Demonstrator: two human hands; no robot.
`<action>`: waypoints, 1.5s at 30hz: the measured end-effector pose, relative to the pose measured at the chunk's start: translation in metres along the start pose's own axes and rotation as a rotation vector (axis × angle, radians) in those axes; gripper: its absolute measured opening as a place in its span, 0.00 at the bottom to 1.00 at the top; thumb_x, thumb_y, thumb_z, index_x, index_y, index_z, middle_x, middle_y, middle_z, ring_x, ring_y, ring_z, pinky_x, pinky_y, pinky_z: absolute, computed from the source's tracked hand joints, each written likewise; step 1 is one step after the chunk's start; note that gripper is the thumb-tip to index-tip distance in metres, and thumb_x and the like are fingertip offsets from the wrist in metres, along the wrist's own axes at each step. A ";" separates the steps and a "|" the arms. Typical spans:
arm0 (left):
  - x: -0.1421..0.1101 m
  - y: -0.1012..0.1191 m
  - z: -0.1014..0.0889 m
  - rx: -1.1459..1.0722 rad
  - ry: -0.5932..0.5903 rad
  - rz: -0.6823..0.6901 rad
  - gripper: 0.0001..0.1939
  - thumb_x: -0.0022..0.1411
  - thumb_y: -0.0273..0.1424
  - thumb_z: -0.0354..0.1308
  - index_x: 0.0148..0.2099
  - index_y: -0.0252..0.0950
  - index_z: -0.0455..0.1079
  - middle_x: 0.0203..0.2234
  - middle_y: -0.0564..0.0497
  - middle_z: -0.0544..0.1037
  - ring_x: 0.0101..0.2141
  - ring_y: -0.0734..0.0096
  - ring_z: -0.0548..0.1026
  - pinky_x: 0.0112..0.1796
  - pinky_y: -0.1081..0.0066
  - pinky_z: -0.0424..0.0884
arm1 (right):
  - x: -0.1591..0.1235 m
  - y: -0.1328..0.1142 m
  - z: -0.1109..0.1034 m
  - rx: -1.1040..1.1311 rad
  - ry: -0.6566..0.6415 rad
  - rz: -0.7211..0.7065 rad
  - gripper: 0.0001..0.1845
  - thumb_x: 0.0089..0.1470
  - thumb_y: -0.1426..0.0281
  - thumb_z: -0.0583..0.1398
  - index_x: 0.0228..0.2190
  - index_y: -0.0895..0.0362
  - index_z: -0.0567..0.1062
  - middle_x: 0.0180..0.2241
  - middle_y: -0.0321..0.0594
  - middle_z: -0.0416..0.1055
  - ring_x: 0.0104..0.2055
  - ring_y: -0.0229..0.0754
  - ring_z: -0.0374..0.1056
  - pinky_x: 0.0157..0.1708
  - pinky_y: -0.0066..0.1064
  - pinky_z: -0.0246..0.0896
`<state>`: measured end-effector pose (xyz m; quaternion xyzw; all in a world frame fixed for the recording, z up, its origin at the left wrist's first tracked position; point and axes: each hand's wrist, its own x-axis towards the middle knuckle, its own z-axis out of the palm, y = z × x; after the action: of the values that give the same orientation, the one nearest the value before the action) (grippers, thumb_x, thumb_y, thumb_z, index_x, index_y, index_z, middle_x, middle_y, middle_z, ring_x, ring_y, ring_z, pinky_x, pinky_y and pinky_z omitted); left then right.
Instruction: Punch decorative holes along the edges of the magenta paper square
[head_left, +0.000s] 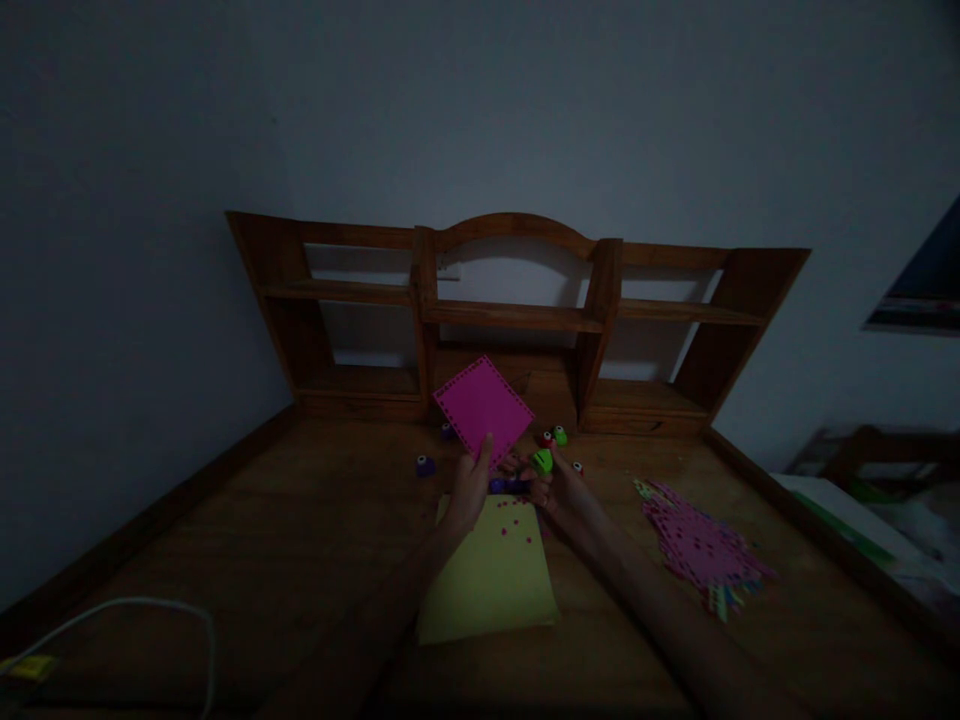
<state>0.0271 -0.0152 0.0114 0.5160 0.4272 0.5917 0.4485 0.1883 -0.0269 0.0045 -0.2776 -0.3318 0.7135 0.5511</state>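
My left hand point(469, 488) pinches the lower corner of a pink paper square point(484, 406) with punched holes along its edges and holds it up over the wooden desk point(300, 520). My right hand point(559, 492) is closed round a green paper punch point(543, 461), just right of the pink square. Beneath both hands lies a yellow sheet point(491, 580) dotted with small pink punched bits. A purple punch point(508, 486) lies between my hands at the top edge of the yellow sheet.
More small punches lie about: a purple one point(425, 465), a green one point(559, 435), a red one point(577, 467). A heap of punched pink papers point(697, 545) is at right. A wooden shelf unit point(517, 315) stands behind; a white cable point(142, 610) lies at left.
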 end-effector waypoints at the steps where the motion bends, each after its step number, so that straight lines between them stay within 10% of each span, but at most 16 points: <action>1: 0.000 0.000 -0.001 0.066 0.007 0.032 0.26 0.61 0.52 0.54 0.27 0.35 0.75 0.23 0.47 0.79 0.29 0.60 0.77 0.37 0.65 0.72 | -0.001 -0.001 0.000 -0.001 -0.013 0.002 0.22 0.51 0.47 0.64 0.27 0.54 0.74 0.22 0.37 0.72 0.19 0.35 0.61 0.19 0.26 0.57; 6: 0.005 -0.005 -0.006 0.320 0.063 0.139 0.23 0.60 0.48 0.56 0.23 0.36 0.75 0.22 0.46 0.80 0.26 0.60 0.77 0.32 0.67 0.70 | -0.001 -0.003 -0.003 0.008 -0.067 0.021 0.19 0.53 0.50 0.63 0.30 0.53 0.76 0.25 0.38 0.74 0.21 0.35 0.63 0.21 0.25 0.59; 22: 0.014 -0.010 -0.008 0.025 0.060 0.040 0.20 0.54 0.47 0.64 0.25 0.34 0.75 0.21 0.47 0.78 0.23 0.64 0.77 0.30 0.65 0.75 | -0.009 0.003 0.000 -0.088 -0.009 -0.108 0.11 0.46 0.69 0.70 0.35 0.52 0.79 0.37 0.36 0.77 0.35 0.37 0.71 0.36 0.28 0.67; 45: 0.006 -0.009 -0.004 0.109 -0.030 0.084 0.22 0.57 0.50 0.60 0.27 0.34 0.72 0.22 0.50 0.76 0.26 0.66 0.74 0.31 0.70 0.68 | -0.007 -0.001 -0.001 -0.147 0.011 -0.168 0.18 0.45 0.67 0.71 0.40 0.53 0.79 0.39 0.40 0.78 0.37 0.41 0.72 0.38 0.33 0.67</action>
<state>0.0232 -0.0073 0.0040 0.5658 0.4301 0.5780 0.4010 0.1909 -0.0340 0.0049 -0.2924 -0.4023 0.6371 0.5889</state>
